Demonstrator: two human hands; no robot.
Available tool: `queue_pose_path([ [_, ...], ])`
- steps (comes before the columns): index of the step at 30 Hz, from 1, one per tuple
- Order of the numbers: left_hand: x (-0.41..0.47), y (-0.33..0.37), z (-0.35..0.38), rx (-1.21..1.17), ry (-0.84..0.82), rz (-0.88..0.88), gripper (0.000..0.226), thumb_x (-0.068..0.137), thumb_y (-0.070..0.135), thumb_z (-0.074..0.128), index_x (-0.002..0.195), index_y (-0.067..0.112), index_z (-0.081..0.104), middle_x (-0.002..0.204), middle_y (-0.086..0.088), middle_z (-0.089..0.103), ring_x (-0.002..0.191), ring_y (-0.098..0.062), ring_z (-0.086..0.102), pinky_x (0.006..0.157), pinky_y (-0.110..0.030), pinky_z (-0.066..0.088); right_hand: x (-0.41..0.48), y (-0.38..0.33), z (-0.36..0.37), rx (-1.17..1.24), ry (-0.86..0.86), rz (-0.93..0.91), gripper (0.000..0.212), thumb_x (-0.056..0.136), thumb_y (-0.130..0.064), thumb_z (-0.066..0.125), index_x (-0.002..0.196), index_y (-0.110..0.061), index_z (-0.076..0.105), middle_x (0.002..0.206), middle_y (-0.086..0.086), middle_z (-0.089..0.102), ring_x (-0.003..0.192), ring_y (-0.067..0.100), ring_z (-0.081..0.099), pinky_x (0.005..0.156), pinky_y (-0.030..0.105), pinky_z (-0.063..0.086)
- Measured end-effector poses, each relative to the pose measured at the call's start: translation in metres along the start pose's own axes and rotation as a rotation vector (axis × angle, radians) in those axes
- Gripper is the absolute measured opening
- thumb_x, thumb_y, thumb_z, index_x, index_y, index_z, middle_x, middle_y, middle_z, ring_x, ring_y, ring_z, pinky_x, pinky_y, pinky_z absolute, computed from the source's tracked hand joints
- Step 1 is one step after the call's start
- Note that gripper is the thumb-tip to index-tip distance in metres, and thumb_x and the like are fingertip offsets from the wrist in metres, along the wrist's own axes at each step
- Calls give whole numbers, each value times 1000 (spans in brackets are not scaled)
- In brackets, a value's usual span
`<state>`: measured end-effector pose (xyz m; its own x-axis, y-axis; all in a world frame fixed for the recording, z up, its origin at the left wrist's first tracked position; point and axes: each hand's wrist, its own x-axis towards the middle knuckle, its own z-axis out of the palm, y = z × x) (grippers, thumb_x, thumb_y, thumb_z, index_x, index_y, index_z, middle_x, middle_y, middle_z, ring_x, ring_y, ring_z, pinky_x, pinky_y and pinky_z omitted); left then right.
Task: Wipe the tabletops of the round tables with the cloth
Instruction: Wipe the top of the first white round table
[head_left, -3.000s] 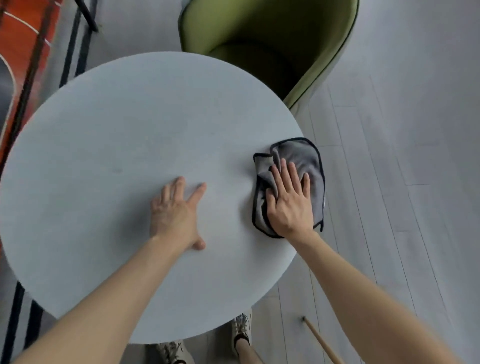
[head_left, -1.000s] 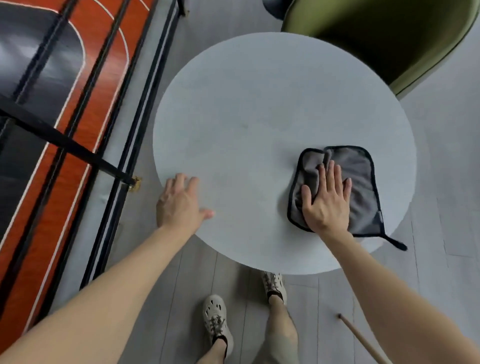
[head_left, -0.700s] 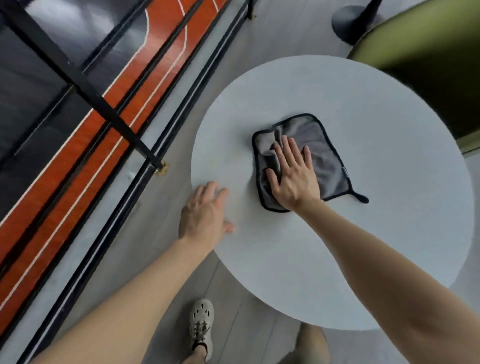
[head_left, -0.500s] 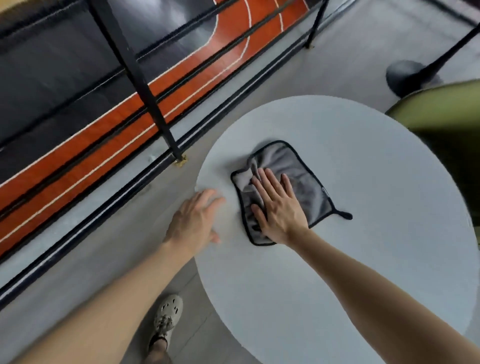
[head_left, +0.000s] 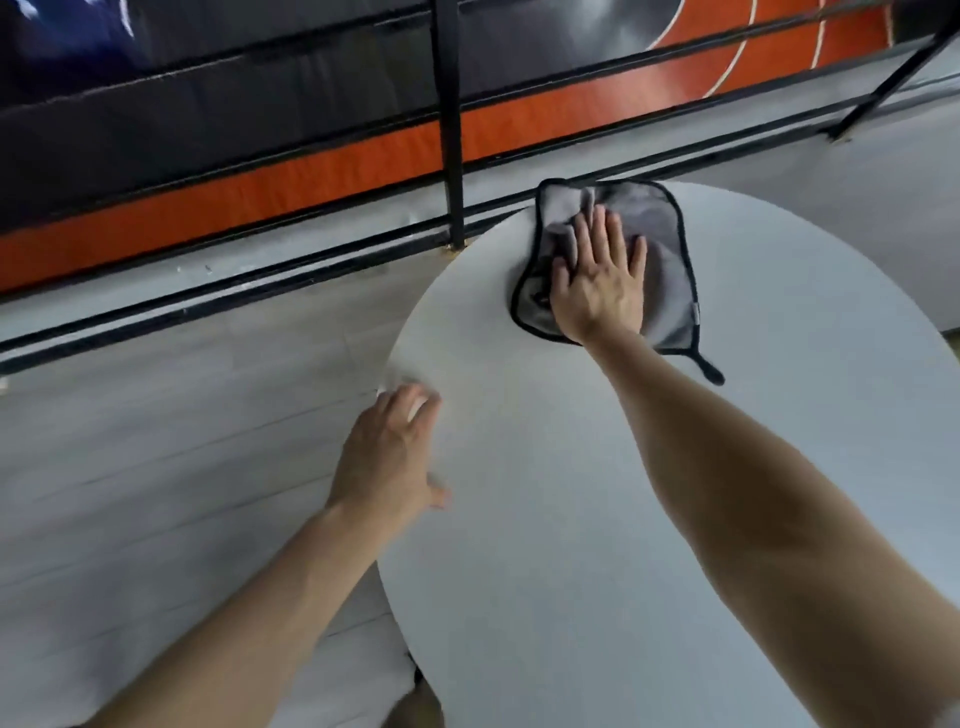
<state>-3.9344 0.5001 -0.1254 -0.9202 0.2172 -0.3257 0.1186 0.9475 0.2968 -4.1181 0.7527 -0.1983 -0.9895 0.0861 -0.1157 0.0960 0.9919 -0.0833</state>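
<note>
Smooth round tabletop (head_left: 597, 519); right hand (head_left: 597, 291) flattens soft grey cloth (head_left: 660, 228).

light: soft, even | shadows: faint | blur: left hand (head_left: 387, 457) | edges: wide-angle bowed

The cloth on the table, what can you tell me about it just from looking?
The cloth is grey, soft and fuzzy-looking, roughly square, with a thin black stitched border and a small black loop hanging off its near right corner. It lies spread but rumpled, bunched into folds near the fingers, at the far left part of the round table, its far corner reaching the rim by the black railing. The right hand presses flat on it, fingers spread. The left hand rests at the table's edge, apart from it.
</note>
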Motion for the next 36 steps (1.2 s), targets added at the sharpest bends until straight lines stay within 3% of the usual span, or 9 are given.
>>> queue_pose_path([
  [11,-12,6,6,-8,19,-86,125,46,37,104,156,19,47,160,4,43,141,-24,43,110,-37,43,-100,-44,10,-75,-54,-754,66,113,-50,29,175,-27,21,184,-3,8,171,19,1,136,56,5],
  [13,-11,3,9,-5,14,-70,127,45,37,105,157,19,47,162,3,42,143,-23,42,111,-36,42,-86,-38,8,-31,-53,-724,67,112,-54,30,174,-29,23,184,-5,10,170,18,3,137,54,6],
  [18,-10,3,17,-45,52,-97,124,53,28,104,159,20,41,168,5,33,150,-20,35,115,-35,41,-9,13,-6,18,23,-205,78,106,-66,21,175,-29,17,184,-5,4,170,17,1,137,52,2],
  [21,-11,1,25,-90,53,-123,125,48,20,104,158,17,45,168,4,34,148,-22,39,116,-35,41,16,25,-7,-13,-4,-134,81,105,-65,15,176,-27,13,185,-3,0,170,20,-3,136,57,1],
  [24,-23,2,31,-175,117,-183,114,53,13,103,155,16,51,167,2,36,148,-24,41,114,-40,46,6,-1,-8,-42,-15,-266,76,105,-59,13,175,-30,13,185,-1,3,170,24,-1,133,66,2],
  [29,-67,32,59,-159,374,-546,83,71,33,96,143,18,58,148,-5,49,136,-32,47,103,-49,48,-79,-74,-1,-48,-110,-898,69,110,-57,22,174,-29,25,184,-4,13,170,23,6,135,63,3],
  [31,-85,52,68,-280,416,-720,88,69,41,97,143,20,54,141,-3,48,129,-31,48,98,-47,49,-92,-81,4,-58,-150,-1032,67,111,-55,22,174,-30,24,184,-4,12,170,22,5,136,59,2],
  [33,-98,64,72,-451,382,-896,112,61,50,99,152,24,41,146,-3,41,134,-31,43,103,-46,47,-62,-71,4,-34,-132,-994,67,112,-53,21,175,-30,21,184,-4,10,170,21,6,137,54,2],
  [36,-111,75,81,-527,207,-1026,137,55,60,99,163,24,21,153,-8,36,142,-36,39,110,-50,45,4,-31,-2,-8,-65,-669,70,111,-51,20,175,-24,17,184,-2,6,170,21,3,137,53,3],
])
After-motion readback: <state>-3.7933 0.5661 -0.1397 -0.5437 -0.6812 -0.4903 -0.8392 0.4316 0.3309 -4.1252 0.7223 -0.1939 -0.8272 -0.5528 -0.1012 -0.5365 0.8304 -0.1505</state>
